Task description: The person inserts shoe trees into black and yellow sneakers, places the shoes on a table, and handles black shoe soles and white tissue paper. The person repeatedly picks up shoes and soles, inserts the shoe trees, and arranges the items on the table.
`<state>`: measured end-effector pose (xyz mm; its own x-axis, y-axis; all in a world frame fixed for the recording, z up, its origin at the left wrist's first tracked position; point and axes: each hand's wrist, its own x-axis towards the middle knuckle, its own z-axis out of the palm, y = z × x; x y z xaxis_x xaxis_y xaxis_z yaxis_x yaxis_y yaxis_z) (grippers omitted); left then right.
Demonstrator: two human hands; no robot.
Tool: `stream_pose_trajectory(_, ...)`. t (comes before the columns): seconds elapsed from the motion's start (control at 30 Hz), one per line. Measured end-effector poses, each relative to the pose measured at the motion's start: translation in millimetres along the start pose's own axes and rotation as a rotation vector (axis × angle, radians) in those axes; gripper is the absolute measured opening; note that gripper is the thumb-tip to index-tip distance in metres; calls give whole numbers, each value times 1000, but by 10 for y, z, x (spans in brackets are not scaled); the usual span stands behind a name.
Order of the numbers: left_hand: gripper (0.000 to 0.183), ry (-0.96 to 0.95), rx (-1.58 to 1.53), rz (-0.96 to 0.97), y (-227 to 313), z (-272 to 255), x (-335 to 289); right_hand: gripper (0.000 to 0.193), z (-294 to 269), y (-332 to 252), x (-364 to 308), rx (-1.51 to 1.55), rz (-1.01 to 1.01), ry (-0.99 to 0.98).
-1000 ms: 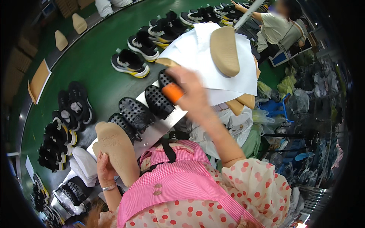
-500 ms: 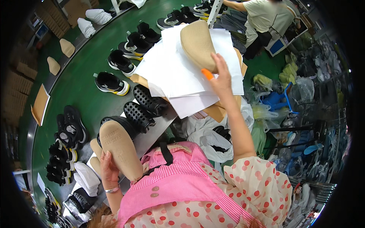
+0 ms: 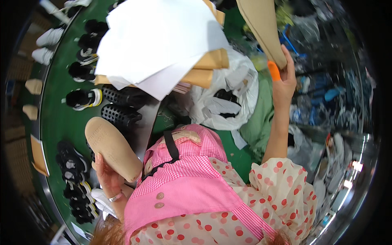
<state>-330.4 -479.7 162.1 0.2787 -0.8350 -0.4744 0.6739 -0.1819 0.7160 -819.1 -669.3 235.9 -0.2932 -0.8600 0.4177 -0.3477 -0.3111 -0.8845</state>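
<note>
My left hand [image 3: 107, 177] is closed on a beige shoe last [image 3: 112, 147], which it holds sole up beside the apron at the left. The thumb presses on the sole, and the fingers behind it are mostly hidden. At the upper right my right hand [image 3: 285, 87] grips the lower end of a second beige shoe last [image 3: 263, 30], tilted and partly cut off by the picture's edge. An orange finger cot [image 3: 274, 71] covers a digit of that hand. To its left lies a pile of white paper sheets [image 3: 155, 38] over brown cardboard.
Black perforated shoe forms [image 3: 118, 115] lie below the paper. Sneakers [image 3: 83, 99] line the green table [image 3: 57, 122] on the left. A white plastic bag [image 3: 245, 102] hangs in the middle, and bagged goods [image 3: 314, 110] crowd the right side.
My right hand has carried its shoe last off the paper pile to the right. My left hand still holds its last, and the whole view has turned.
</note>
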Motion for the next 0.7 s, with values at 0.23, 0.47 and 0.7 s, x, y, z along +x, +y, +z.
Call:
stream_pose_trajectory(0.23,41,-364,-61,-229,42,-31,393,51,-1271,-190,-1683,-344,318,341)
stream_pose_trajectory(0.47,36,-596,6,-630,-305,24,517,50,-2136,-1241,-3753,-695,504,763)
stream_pose_trajectory(0.7,34,-659,251,-802,-659,535,303,52,-2493,-1809,-5506,-924,569,1152)
